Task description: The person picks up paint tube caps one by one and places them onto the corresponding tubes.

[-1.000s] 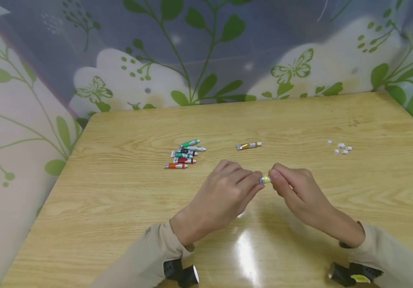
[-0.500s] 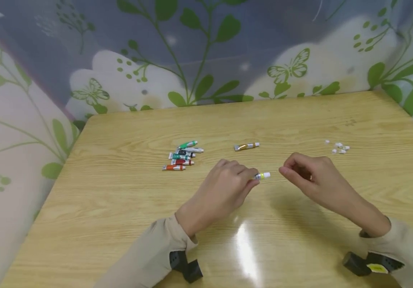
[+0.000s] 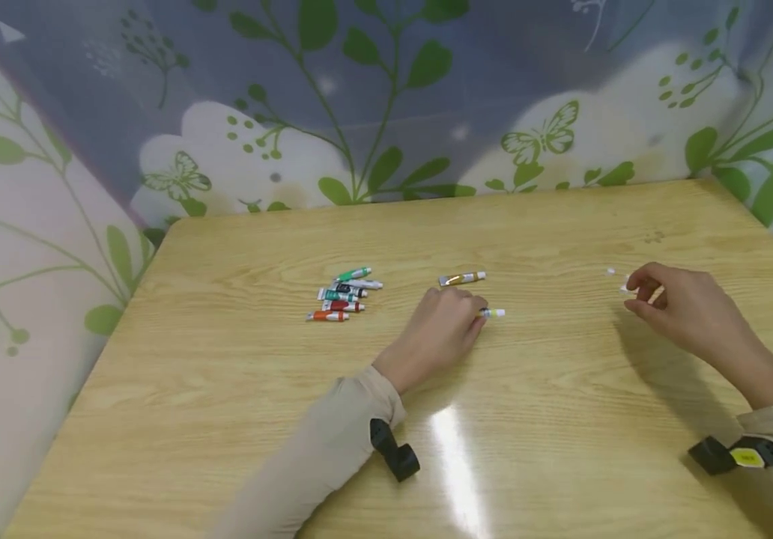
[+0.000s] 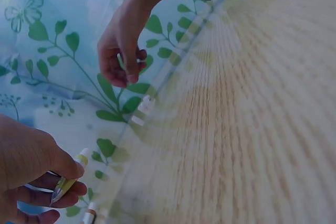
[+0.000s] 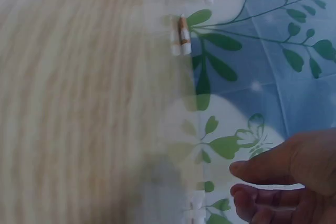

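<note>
While a streak of glare (image 3: 457,471) lies on the near part of the wood-grain table (image 3: 225,389), the left hand (image 3: 437,333) pinches the yellow tube (image 3: 493,313) around mid-table. The right hand (image 3: 703,318), thumb and fingertips slightly apart, is near white caps (image 3: 610,271). Six tubes (image 3: 339,296) lie left, a gold tube (image 3: 464,278) just beyond the left hand; a leaf-printed sheet (image 3: 420,138) rises behind the far edge.

The wooden table (image 3: 225,419) bears six clustered tubes (image 3: 342,306), a gold tube (image 3: 463,278), white pieces (image 3: 610,271).

white glare (image 3: 457,471) streaks the table (image 3: 191,389); wrist views look hazy
</note>
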Tool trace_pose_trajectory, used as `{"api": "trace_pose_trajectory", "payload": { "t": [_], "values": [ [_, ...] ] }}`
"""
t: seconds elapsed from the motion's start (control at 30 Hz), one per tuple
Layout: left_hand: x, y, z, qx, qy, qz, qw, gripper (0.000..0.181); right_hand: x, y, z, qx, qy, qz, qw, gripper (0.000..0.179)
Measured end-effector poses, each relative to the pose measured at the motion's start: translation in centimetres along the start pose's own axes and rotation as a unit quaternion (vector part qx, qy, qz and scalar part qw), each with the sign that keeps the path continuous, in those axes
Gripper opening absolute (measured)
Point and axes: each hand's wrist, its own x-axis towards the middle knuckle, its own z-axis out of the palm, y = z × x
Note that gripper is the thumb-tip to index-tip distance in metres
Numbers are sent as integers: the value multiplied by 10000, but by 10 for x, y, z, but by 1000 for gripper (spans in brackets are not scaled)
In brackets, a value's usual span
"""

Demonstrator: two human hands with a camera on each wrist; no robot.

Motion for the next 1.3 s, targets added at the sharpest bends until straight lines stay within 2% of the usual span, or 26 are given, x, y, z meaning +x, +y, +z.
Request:
{"api": "trace_pose_trajectory", "payload": {
  "t": [0.07, 0.2, 0.3, 0.47, 0.7, 0.9, 1.13, 1.3],
  "values": [
    [6, -1, 5, 88, -105, -141, 9998, 19, -1, 7, 2, -61, -98, 86, 9999, 20],
    [17, -2, 13, 141, -157, -406, 9990, 27, 0, 14, 5, -233, -49, 112, 9997, 23],
    [23, -4, 17, 115, -106, -481, 9987, 19, 2, 19, 4, -307, -123, 144, 9993, 24],
    [27, -8, 24, 164, -206, -673, 9974, 17, 5, 28, 4, -313, -431, 162, 9985, 27],
    [31, -11, 33, 211, -335, -1221, 9917, 17, 9, 36, 10, -338, -273, 25, 9991, 23],
    [35, -15, 39, 246, -208, -1490, 9883, 22, 10, 39, 13, -269, -268, -21, 9993, 26],
    [36, -23, 42, 50, -19, -1598, 9871, 24, 12, 38, 17, -361, -239, -113, 9990, 20],
    [36, -26, 40, -95, -58, -1533, 9881, 23, 12, 38, 18, -403, -173, -148, 9989, 15]
  ]
}}
